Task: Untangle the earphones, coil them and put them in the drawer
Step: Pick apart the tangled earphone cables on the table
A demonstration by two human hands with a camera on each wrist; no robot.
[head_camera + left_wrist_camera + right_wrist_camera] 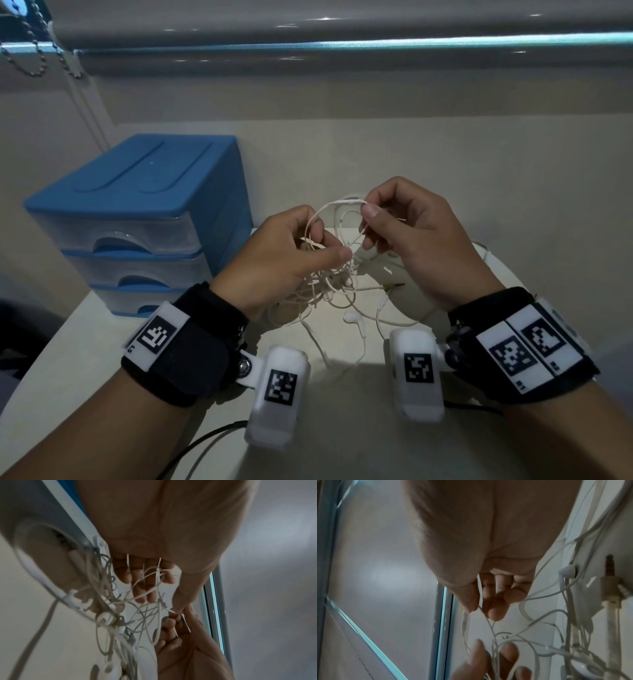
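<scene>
White earphones hang in a tangled bunch between both hands above the white table. My left hand grips several strands with curled fingers, thumb stretched toward the knot. My right hand pinches a cable loop near the inline remote between thumb and forefinger. One earbud and the jack plug dangle near the tabletop. The wrist views show the same cable tangle and the right hand's pinch on the cable. A blue drawer unit stands at the left, its three clear drawers closed.
A white round object lies under and right of the tangle. A window blind with a bead chain runs along the back. Dark cables trail over the table's near edge.
</scene>
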